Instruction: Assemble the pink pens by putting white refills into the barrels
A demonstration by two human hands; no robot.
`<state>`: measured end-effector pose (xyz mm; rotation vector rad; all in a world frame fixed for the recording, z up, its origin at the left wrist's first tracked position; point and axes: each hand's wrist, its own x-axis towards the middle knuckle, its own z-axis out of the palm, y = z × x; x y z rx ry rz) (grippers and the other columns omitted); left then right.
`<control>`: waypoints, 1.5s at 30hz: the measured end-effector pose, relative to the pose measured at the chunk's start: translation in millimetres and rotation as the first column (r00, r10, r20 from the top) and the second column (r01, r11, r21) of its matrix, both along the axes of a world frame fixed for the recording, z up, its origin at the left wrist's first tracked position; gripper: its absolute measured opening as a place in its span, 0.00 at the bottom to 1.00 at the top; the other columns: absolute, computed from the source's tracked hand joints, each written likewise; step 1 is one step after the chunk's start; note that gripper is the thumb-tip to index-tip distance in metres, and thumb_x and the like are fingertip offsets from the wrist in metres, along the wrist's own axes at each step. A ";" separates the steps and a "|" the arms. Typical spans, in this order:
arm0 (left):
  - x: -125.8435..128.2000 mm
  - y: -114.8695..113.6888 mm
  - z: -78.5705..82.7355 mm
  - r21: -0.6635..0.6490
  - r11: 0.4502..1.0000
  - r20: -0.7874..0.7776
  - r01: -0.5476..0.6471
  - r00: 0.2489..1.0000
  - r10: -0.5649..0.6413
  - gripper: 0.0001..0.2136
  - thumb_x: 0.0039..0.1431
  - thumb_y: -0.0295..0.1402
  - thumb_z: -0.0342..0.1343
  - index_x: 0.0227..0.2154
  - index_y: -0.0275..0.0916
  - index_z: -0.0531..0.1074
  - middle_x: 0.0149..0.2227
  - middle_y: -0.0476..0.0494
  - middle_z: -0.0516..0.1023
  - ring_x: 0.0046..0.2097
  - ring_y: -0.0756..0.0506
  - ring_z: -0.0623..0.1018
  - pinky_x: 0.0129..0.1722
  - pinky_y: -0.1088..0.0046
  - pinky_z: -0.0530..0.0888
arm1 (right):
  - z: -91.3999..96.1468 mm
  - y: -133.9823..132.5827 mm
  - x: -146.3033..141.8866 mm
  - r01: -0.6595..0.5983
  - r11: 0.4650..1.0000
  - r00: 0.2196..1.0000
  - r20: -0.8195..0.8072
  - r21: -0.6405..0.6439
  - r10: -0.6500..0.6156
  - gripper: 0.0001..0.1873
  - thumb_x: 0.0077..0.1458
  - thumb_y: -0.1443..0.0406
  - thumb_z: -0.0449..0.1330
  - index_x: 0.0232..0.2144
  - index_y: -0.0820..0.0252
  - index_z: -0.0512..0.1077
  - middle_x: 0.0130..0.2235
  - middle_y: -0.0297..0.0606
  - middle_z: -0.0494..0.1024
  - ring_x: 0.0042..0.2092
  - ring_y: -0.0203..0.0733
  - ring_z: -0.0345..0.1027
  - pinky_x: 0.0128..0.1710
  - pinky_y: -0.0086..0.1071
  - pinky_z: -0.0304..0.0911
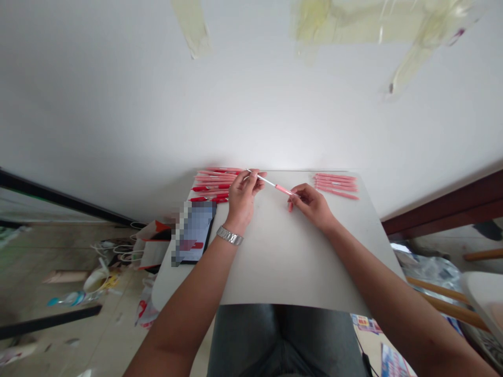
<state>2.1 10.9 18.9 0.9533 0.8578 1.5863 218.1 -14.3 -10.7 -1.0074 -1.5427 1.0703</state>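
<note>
My left hand (242,192) pinches the thin white refill end of a pen (271,183) above a small white table (283,251). My right hand (310,201) is closed on the pink barrel end of the same pen. A silver watch sits on my left wrist. Just behind my left hand lies a pile of several red and pink pens (214,184). Beyond my right hand, a neat row of several pink pens (336,185) lies near the table's far right corner.
A phone (195,231) lies on the table's left edge. Bags and clutter (145,246) cover the floor at the left. A white wall stands right behind the table. Wooden furniture (444,207) and a chair are at the right.
</note>
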 end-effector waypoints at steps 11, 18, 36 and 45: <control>4.9 -2.8 -6.1 0.014 0.998 -0.033 0.069 0.997 -0.068 0.14 0.59 0.44 0.69 0.41 0.40 0.83 0.41 0.44 0.84 0.40 0.51 0.82 0.47 0.74 0.80 | -1.6 2.4 1.7 -0.002 1.000 0.999 -0.045 0.023 0.003 0.19 0.64 0.47 0.65 0.42 0.55 0.71 0.36 0.37 0.82 0.35 0.42 0.78 0.42 0.39 0.71; 3.6 -0.9 -7.8 -0.001 1.000 -0.076 0.030 0.997 -0.030 0.16 0.57 0.45 0.70 0.41 0.39 0.82 0.40 0.43 0.84 0.39 0.51 0.82 0.46 0.73 0.81 | 2.0 1.0 0.2 0.040 0.998 0.999 -0.025 0.053 -0.039 0.19 0.62 0.47 0.66 0.42 0.54 0.71 0.35 0.37 0.82 0.36 0.44 0.80 0.44 0.40 0.72; 19.3 -17.1 8.6 0.093 0.978 -0.324 0.189 0.934 -0.149 0.16 0.62 0.43 0.67 0.48 0.40 0.84 0.41 0.42 0.85 0.39 0.49 0.80 0.44 0.71 0.78 | 16.5 -8.3 0.2 -0.106 0.986 0.978 0.191 0.132 0.079 0.19 0.71 0.49 0.54 0.52 0.54 0.71 0.39 0.38 0.79 0.34 0.39 0.73 0.36 0.35 0.66; 21.6 -17.1 6.7 0.178 0.954 -0.522 0.241 0.845 -0.116 0.17 0.68 0.43 0.61 0.54 0.42 0.79 0.46 0.41 0.83 0.47 0.46 0.82 0.49 0.69 0.79 | 24.8 -9.4 -2.2 -0.053 0.996 0.997 -0.047 0.069 0.057 0.17 0.73 0.48 0.51 0.42 0.53 0.68 0.27 0.30 0.66 0.27 0.37 0.60 0.30 0.34 0.57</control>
